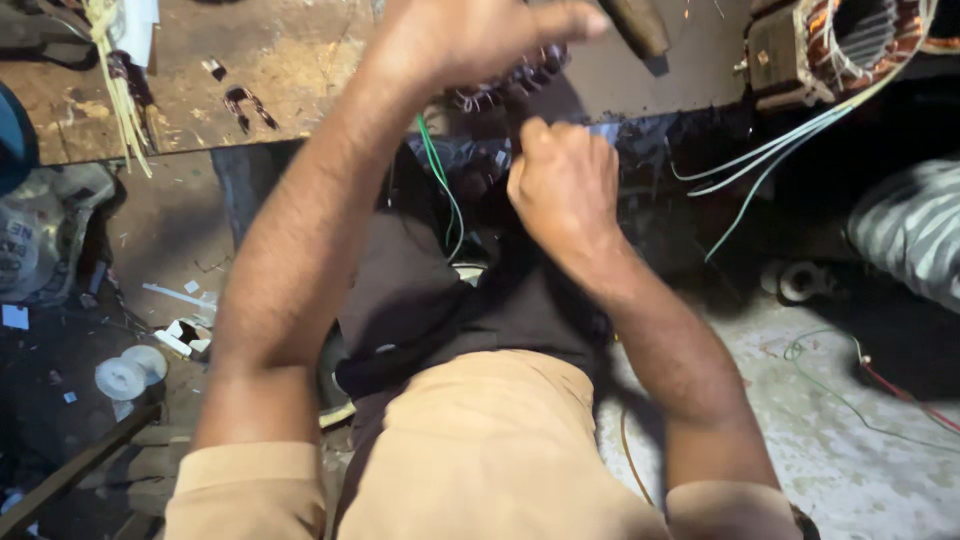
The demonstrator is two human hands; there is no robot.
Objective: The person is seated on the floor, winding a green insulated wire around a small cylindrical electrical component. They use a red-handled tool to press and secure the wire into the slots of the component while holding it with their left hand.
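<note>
My left hand [470, 40] is raised over the near edge of the bench [300, 60], fingers curled half shut with the forefinger stretched to the right; whether it pinches anything I cannot tell. Beneath it, at the bench edge, lies a small stator [510, 85], dark, ringed with copper-coloured windings, mostly hidden by the hand. My right hand [562, 185] sits just below that edge, closed into a fist with the thumb up; what it grips is hidden. A green wire [440, 180] drops from the stator and curves down between my forearms, in front of my dark trousers.

Packages: a pale printed sack [40, 240] lies crumpled on the floor below the bench's left end; two white tape rolls [128, 372] rest near it, with white scraps [182, 335] just beside.

At the bench's far right corner stands a larger stator [850, 40], rusty, with copper coils; pale wires [770, 155] hang from it over the edge. A bundle of yellow strands [120, 90] hangs at the bench's left end. A dark tool handle [635, 25] lies right of my left hand. A striped cloth [915, 230] shows at right; red and green leads [880, 380] trail on the floor.
</note>
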